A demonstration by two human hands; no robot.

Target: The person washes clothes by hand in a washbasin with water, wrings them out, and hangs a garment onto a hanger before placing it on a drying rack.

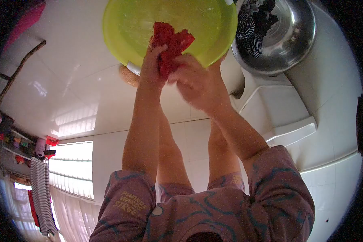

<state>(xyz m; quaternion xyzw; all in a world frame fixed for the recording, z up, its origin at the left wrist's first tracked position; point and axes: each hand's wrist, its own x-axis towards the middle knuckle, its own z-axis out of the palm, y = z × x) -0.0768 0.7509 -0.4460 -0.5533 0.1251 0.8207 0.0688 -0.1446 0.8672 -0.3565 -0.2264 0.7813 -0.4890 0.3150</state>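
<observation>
A crumpled red cloth (169, 42) is bunched in my left hand (152, 66), whose fingers are closed around its lower part. Its loose upper end spreads over the near side of a yellow-green basin (129, 36). My right hand (195, 82) is against the cloth's right side, or very close to it. Motion smears its fingers, so I cannot tell whether they grip the fabric. The basin looks to have some liquid in it.
Right of the basin, a metal bowl (298, 52) contains dark and striped fabric (252, 36). A white plastic stool (280, 109) stands below that bowl. On the left are a brown rod-like piece (18, 72), a striped cloth hanging (42, 193) and a bright window (70, 169).
</observation>
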